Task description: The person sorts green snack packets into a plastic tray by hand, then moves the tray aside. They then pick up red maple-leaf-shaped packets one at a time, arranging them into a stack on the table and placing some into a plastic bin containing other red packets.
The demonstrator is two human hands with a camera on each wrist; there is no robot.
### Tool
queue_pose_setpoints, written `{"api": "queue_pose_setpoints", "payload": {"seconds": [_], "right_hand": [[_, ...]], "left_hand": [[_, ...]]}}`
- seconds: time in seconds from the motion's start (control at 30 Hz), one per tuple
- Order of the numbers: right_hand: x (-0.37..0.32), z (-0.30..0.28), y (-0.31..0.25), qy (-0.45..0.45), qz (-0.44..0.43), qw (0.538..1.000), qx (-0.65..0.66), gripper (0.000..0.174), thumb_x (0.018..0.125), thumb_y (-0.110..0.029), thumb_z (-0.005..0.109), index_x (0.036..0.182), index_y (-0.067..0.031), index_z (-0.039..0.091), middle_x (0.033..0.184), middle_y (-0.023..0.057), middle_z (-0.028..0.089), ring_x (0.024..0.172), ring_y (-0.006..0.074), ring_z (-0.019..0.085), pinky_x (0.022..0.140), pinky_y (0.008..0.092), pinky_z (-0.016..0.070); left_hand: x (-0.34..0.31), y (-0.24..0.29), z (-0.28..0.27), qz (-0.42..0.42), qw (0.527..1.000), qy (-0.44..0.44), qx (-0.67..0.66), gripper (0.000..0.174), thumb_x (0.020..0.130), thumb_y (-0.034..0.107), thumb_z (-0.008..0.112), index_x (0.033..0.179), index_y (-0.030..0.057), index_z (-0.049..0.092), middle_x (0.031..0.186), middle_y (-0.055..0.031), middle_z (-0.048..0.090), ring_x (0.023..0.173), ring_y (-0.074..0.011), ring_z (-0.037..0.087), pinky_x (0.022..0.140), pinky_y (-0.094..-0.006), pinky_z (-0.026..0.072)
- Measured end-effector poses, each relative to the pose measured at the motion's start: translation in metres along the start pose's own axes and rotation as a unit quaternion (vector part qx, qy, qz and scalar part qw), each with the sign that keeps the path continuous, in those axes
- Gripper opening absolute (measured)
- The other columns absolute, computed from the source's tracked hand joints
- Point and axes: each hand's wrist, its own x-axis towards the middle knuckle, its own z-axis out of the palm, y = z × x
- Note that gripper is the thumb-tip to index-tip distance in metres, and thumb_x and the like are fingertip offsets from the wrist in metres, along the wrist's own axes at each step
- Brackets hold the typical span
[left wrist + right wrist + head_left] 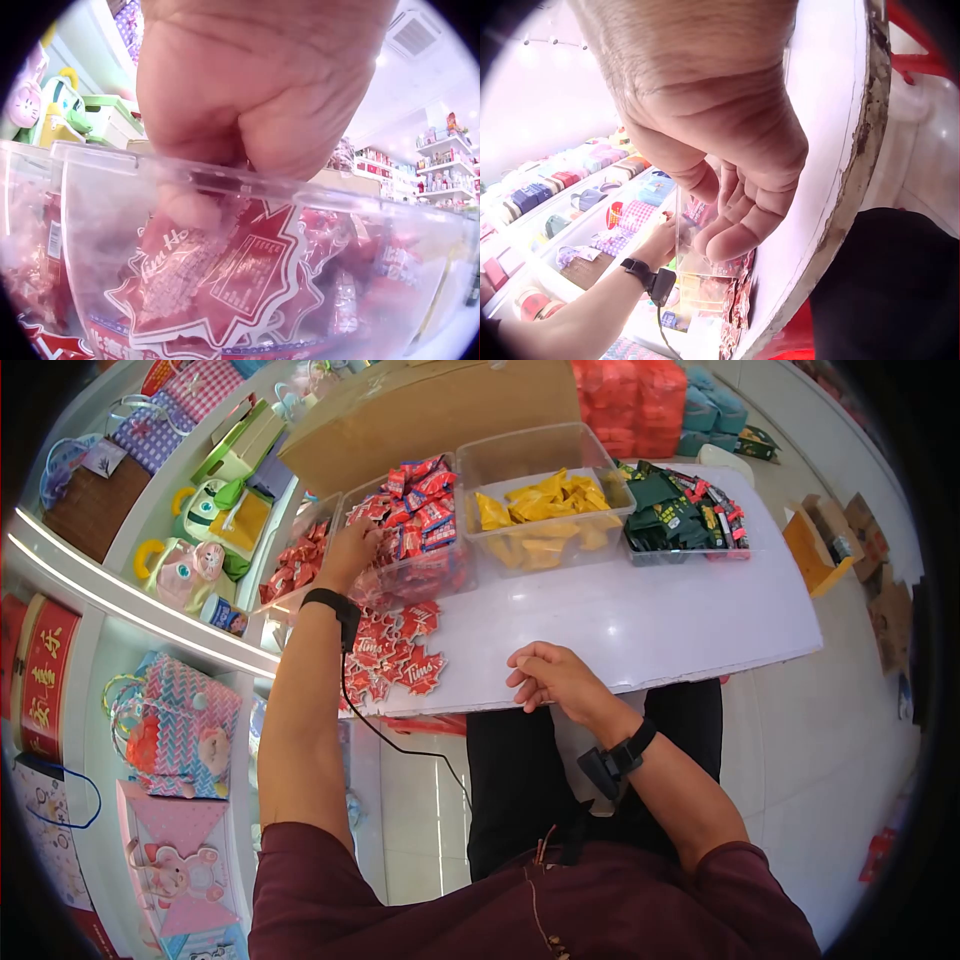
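My left hand (350,555) reaches into the clear bin (430,575) of red and blue wrapped packets. In the left wrist view the fingers of this hand (240,97) pinch a red leaf-shaped packet (251,274) with white lettering, behind the bin's clear wall; some fingertips are hidden. More red leaf-shaped packets (420,672) lie in a loose pile on the white table (620,620), below the left wrist. My right hand (562,682) hovers near the table's front edge, its fingers loosely bent and holding nothing; the right wrist view shows this hand (720,150) too.
Right of that bin stand a clear bin of yellow packets (545,510) and one of dark green packets (665,510). A smaller bin of red packets (300,565) is at the left. A cardboard box (430,415) rises behind; shelves with gift bags (190,710) line the left side.
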Motion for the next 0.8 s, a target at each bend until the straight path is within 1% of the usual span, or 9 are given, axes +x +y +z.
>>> {"api": "queue_pose_setpoints", "payload": {"seconds": [0.03,0.13,0.23,0.33,0.43,0.53,0.63,0.73,0.8], "right_hand": [[0.0,-0.001,-0.001,0.003,0.003,1.0,0.0,0.026,0.105,-0.024,0.054,0.117,-0.002,0.06,0.098,0.0093,0.067,0.076,0.0145,0.068,0.064,0.0284,0.0579],[0.002,0.0,-0.001,0.004,0.011,1.0,0.004,0.026,0.105,-0.024,0.054,0.116,-0.0022,0.061,0.098,0.0092,0.067,0.076,0.0149,0.068,0.065,0.029,0.0582],[0.004,0.003,0.002,-0.009,0.009,1.0,0.006,0.026,0.105,-0.024,0.054,0.116,-0.0024,0.061,0.097,0.0092,0.067,0.076,0.0151,0.068,0.065,0.0293,0.0583],[0.003,0.005,0.004,-0.011,0.005,1.0,0.001,0.026,0.105,-0.025,0.054,0.116,-0.0025,0.061,0.097,0.0091,0.067,0.076,0.0152,0.068,0.065,0.0293,0.0583],[0.002,0.003,0.006,-0.003,0.008,1.0,-0.002,0.026,0.105,-0.025,0.054,0.116,-0.0025,0.061,0.098,0.0091,0.067,0.076,0.0152,0.068,0.065,0.0293,0.0584],[0.003,0.003,0.002,0.003,0.012,1.0,0.0,0.026,0.105,-0.025,0.054,0.115,-0.0025,0.061,0.098,0.0091,0.067,0.075,0.0152,0.068,0.065,0.0292,0.0584],[0.002,0.004,0.005,-0.006,0.007,1.0,0.008,0.026,0.104,-0.025,0.054,0.115,-0.0026,0.061,0.098,0.009,0.067,0.075,0.0151,0.068,0.065,0.029,0.0585],[0.001,0.004,0.007,-0.013,0.0,1.0,0.005,0.026,0.104,-0.025,0.054,0.115,-0.0028,0.062,0.098,0.0089,0.067,0.075,0.0148,0.068,0.065,0.0288,0.0585],[0.0,0.003,0.006,-0.012,-0.003,1.0,0.003,0.025,0.104,-0.025,0.054,0.115,-0.003,0.062,0.098,0.0088,0.067,0.075,0.0146,0.068,0.065,0.0287,0.0585]], "left_hand": [[-0.002,-0.002,-0.003,0.001,1.0,0.028,0.001,0.019,0.091,0.022,0.067,0.098,0.0045,0.071,0.085,-0.0177,0.072,0.085,-0.0295,0.072,0.076,-0.0397,0.0547],[0.0,-0.018,-0.015,0.028,0.998,-0.048,0.01,0.018,0.087,0.019,0.068,0.1,0.0071,0.071,0.09,-0.0165,0.073,0.087,-0.0315,0.071,0.078,-0.0399,0.0547],[-0.002,-0.034,-0.008,0.098,0.986,-0.092,0.103,0.02,0.086,0.012,0.069,0.105,0.0052,0.068,0.096,-0.0136,0.073,0.085,-0.0242,0.07,0.076,-0.0366,0.0536],[0.002,-0.029,-0.009,0.042,0.986,-0.149,0.057,0.028,0.083,0.008,0.07,0.111,0.0069,0.07,0.102,-0.0137,0.073,0.093,-0.024,0.07,0.083,-0.0365,0.0541],[0.008,-0.032,-0.01,0.05,0.976,-0.199,0.067,0.031,0.081,0.01,0.069,0.112,0.0104,0.069,0.109,-0.0154,0.073,0.105,-0.0311,0.069,0.088,-0.0421,0.0532],[-0.003,-0.031,-0.002,0.068,0.992,-0.104,0.011,0.028,0.085,0.009,0.068,0.112,0.0058,0.067,0.105,-0.0102,0.072,0.101,-0.0223,0.068,0.089,-0.0355,0.0532],[-0.003,-0.015,-0.016,-0.033,0.979,-0.196,0.04,0.028,0.086,0.01,0.068,0.113,0.0057,0.066,0.105,-0.0076,0.072,0.1,-0.0202,0.067,0.089,-0.0335,0.053],[0.004,-0.017,-0.02,-0.023,0.96,-0.263,0.091,0.035,0.083,0.018,0.07,0.118,0.012,0.068,0.11,-0.0101,0.073,0.105,-0.0262,0.068,0.092,-0.0373,0.0517],[0.005,-0.021,-0.017,0.001,0.966,-0.252,0.057,0.032,0.083,0.019,0.07,0.114,0.0115,0.069,0.107,-0.0097,0.073,0.102,-0.0258,0.069,0.09,-0.0373,0.0521]]}}
